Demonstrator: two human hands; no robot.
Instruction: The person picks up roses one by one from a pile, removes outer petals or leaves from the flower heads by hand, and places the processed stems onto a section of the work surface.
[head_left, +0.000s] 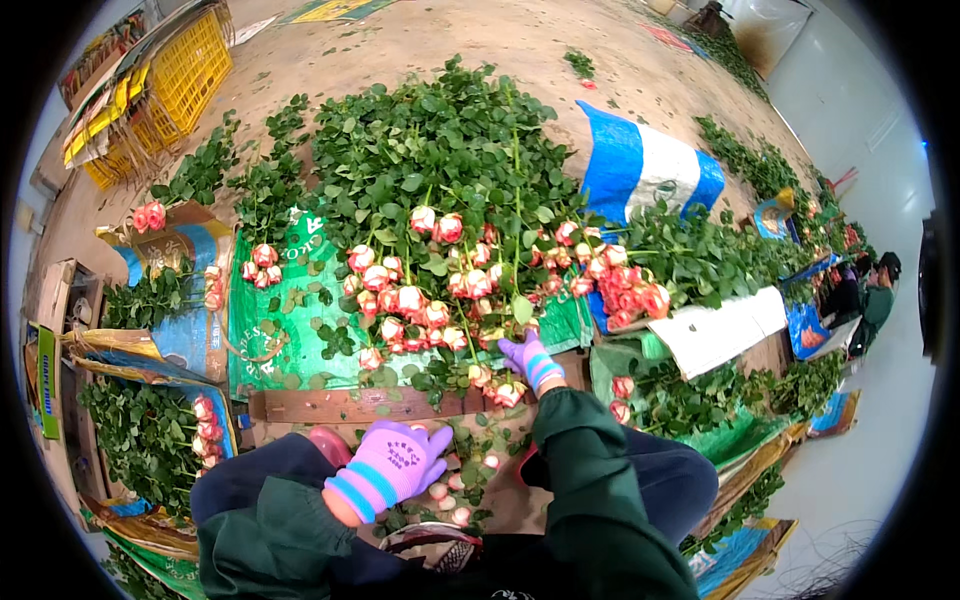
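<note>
My right hand (534, 361), in a purple glove with a striped cuff, is at the front edge of the rose pile. Its fingers close on a rose (529, 328) whose long leafy stem runs up over the pile; the grip is partly hidden. My left hand (394, 461), in a matching glove, hangs over my lap, thumb and forefinger apart, its palm hidden. Pink-and-white roses (410, 301) lie in front of me, heads towards me, their leafy stems (435, 142) heaped behind. A few roses (504, 393) rest over the wooden edge (337, 406) beside my right hand.
Green woven sheeting (281, 322) lies under the roses. Wrapped rose bundles (206, 431) stand left; a red-pink bunch (634, 296) and white board (720, 330) lie right. Fallen heads (448, 491) lie between my feet. A yellow crate (191, 79) stands far left. Another person (874, 300) is far right.
</note>
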